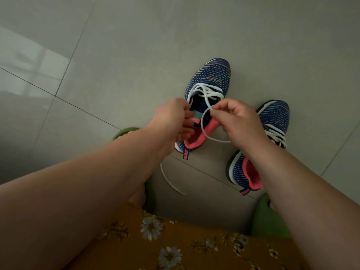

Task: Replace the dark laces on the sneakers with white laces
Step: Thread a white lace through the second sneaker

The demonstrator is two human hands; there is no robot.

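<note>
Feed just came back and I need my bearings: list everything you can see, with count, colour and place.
sneakers: 2, navy knit with multicolour dashes and pink lining; left sneaker on the floor under the hands, right sneaker beside it, partly behind the right forearm.
white laces: 2; white lace threaded through the left sneaker, loose ends held up and one tail trailing on the floor; second lace on the right sneaker.
slippers: 2, green, on the feet at the bottom.
floor: grey tiles.
skirt: 1, mustard, floral, bottom edge.
left hand: over the left sneaker's opening, lace end at its fingers, blurred.
right hand: pinches a lace loop.
</note>
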